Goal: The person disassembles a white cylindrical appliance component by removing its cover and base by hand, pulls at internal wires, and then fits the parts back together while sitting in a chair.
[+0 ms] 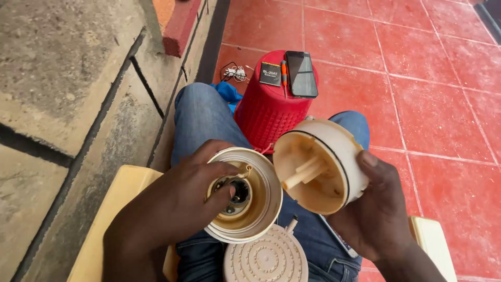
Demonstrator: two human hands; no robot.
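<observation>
My left hand [180,201] grips a round cream housing [261,209], with fingers reaching into its dark central socket. My right hand [376,209] holds a second cream, bowl-shaped cover [326,156] tilted open side toward me, showing inner plastic posts. The two parts sit side by side above my lap, their rims almost touching. A round cream disc with ringed bumps [266,258] rests on my jeans below them.
An upturned red basket [269,109] stands on the red tiled floor ahead, carrying a black phone [301,73], a small black battery [270,74] and an orange screwdriver [284,70]. Loose wires [235,72] lie beside it. A concrete wall runs along the left. I sit on a cream bench [112,209].
</observation>
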